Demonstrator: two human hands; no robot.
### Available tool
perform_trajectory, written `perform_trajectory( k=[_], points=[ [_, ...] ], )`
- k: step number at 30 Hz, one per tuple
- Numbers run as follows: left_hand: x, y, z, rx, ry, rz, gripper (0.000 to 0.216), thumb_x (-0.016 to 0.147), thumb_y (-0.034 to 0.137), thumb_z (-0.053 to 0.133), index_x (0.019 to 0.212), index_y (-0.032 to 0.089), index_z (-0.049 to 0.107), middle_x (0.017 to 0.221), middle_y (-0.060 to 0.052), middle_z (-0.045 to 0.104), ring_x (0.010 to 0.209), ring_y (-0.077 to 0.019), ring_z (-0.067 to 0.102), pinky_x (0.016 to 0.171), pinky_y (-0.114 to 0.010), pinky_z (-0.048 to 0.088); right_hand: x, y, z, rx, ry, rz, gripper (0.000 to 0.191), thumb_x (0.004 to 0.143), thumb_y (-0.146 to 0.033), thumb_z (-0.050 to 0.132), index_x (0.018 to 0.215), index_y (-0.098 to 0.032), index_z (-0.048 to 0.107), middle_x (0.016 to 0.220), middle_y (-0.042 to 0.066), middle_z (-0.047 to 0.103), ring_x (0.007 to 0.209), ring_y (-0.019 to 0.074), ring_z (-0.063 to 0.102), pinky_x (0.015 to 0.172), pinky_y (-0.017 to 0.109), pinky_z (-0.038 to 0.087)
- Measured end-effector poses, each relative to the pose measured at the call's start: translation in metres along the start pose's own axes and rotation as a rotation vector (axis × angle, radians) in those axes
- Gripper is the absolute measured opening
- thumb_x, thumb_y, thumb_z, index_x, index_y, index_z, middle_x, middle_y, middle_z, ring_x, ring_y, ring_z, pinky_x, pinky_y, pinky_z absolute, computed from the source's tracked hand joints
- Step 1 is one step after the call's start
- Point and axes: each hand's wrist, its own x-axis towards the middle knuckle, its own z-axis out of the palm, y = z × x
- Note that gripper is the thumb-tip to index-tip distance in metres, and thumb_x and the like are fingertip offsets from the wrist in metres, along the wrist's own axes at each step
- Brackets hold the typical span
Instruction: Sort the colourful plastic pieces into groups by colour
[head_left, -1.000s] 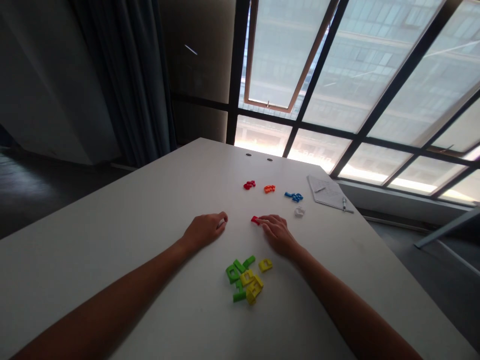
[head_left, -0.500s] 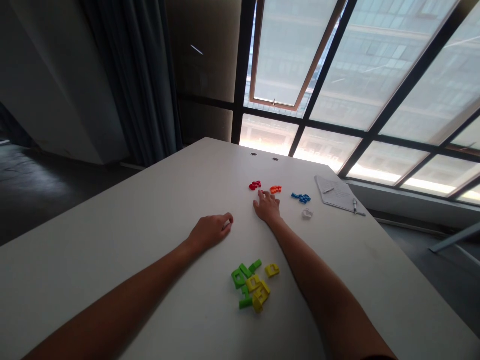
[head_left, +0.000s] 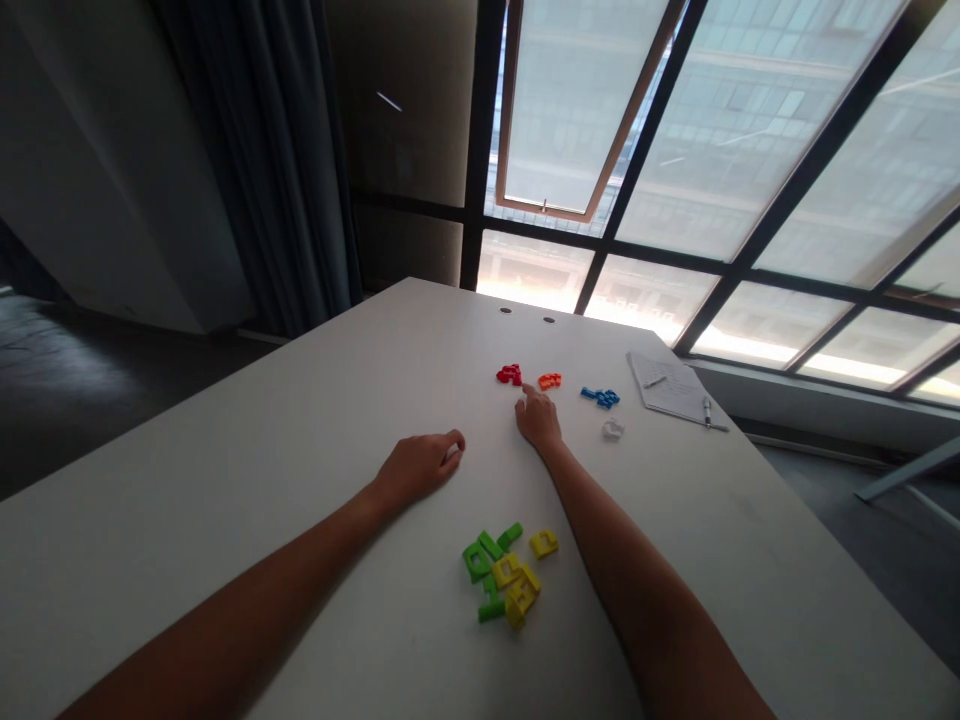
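Observation:
My right hand (head_left: 538,418) reaches far across the white table (head_left: 337,400), its index finger stretched out and the other fingers curled in. That fingertip is at the near edge of the small red plastic pieces (head_left: 509,375); whether it touches them I cannot tell. Just beyond the knuckles lie orange pieces (head_left: 550,381). My left hand (head_left: 420,462) rests on the tabletop, fingers loosely bent, with a gap between thumb and index finger and nothing seen in it. Between my forearms sit green pieces (head_left: 475,562) and yellow pieces (head_left: 523,597), heaped against each other, with one yellow piece (head_left: 544,544) apart.
To the right are blue pieces (head_left: 601,397) and a white or clear piece (head_left: 613,430). Farther right lies paper (head_left: 671,385) with pens on it. Two dark round holes mark the table's far end, near the windows (head_left: 585,100). A dark curtain (head_left: 262,150) hangs at left.
My right hand has drawn its other fingers in, leaving the index finger extended by the red pieces. One red piece now sits closer against the red group. My left hand stays put.

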Motion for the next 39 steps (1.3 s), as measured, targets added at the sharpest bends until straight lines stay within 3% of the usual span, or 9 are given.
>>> perform_trajectory(
  k=[3,7,12,16,21,28,33,39],
  points=[
    [-0.001,-0.001,0.000,-0.011,-0.001,-0.002,0.023,0.098,0.039,0.047,0.110,0.031,0.066,0.091,0.000,0.076,0.079,-0.0203,0.068,0.070,-0.028,0.043,-0.024,0.005,-0.006,0.025,-0.055,-0.102,0.041,0.099,-0.019,0.047,0.135,-0.016,0.065,0.138,0.012,0.066,0.133,0.0243,0.054,0.115,0.038,0.038],
    [-0.002,-0.001,0.000,-0.023,0.011,0.008,0.024,0.099,0.039,0.047,0.111,0.031,0.066,0.090,0.000,0.076,0.076,-0.0198,0.068,0.069,-0.028,0.043,-0.079,0.022,-0.018,0.123,-0.085,-0.312,0.038,0.099,-0.023,0.051,0.134,-0.019,0.067,0.144,0.009,0.063,0.139,0.0251,0.051,0.120,0.044,0.036],
    [-0.003,0.000,0.000,-0.003,0.017,0.008,0.022,0.099,0.037,0.047,0.110,0.030,0.065,0.092,-0.001,0.076,0.077,-0.0196,0.068,0.068,-0.028,0.042,-0.144,0.043,-0.042,0.280,-0.053,-0.411,0.034,0.099,-0.022,0.052,0.125,-0.024,0.073,0.133,0.009,0.070,0.133,0.0262,0.058,0.113,0.050,0.046],
    [-0.003,0.002,-0.001,0.015,0.010,-0.001,0.022,0.098,0.036,0.047,0.110,0.030,0.065,0.091,-0.001,0.076,0.076,-0.0194,0.067,0.065,-0.028,0.041,-0.173,0.049,-0.061,0.446,0.004,-0.459,0.026,0.100,-0.023,0.053,0.112,-0.025,0.076,0.112,0.010,0.077,0.112,0.0248,0.069,0.100,0.047,0.055],
    [-0.004,0.003,-0.002,0.019,0.013,-0.015,0.024,0.098,0.037,0.047,0.110,0.030,0.066,0.090,-0.001,0.076,0.075,-0.0194,0.067,0.067,-0.028,0.043,-0.193,0.045,-0.079,0.542,0.025,-0.655,0.023,0.099,-0.022,0.054,0.110,-0.028,0.074,0.105,0.009,0.077,0.100,0.0248,0.070,0.090,0.048,0.056],
    [-0.004,0.003,-0.004,0.009,0.017,-0.006,0.023,0.098,0.037,0.047,0.111,0.030,0.066,0.091,-0.001,0.076,0.075,-0.0189,0.067,0.066,-0.027,0.041,-0.201,0.036,-0.085,0.356,-0.086,-0.846,0.031,0.095,-0.020,0.058,0.121,-0.031,0.070,0.110,0.007,0.075,0.102,0.0242,0.065,0.091,0.047,0.053],
    [-0.003,0.004,-0.005,-0.004,-0.001,-0.028,0.024,0.098,0.037,0.048,0.111,0.030,0.066,0.091,-0.001,0.076,0.076,-0.0186,0.068,0.066,-0.027,0.042,-0.200,0.037,-0.083,0.260,-0.073,-0.819,0.040,0.095,-0.019,0.056,0.132,-0.032,0.066,0.109,0.007,0.072,0.103,0.0249,0.062,0.092,0.047,0.052],
    [-0.003,0.004,-0.004,0.015,-0.002,-0.019,0.025,0.098,0.038,0.046,0.112,0.031,0.066,0.091,0.000,0.076,0.077,-0.0196,0.068,0.067,-0.028,0.043,-0.194,0.043,-0.081,0.171,0.010,-0.699,0.036,0.095,-0.016,0.056,0.126,-0.030,0.070,0.111,0.008,0.070,0.107,0.0256,0.060,0.096,0.047,0.049]
  ],
)
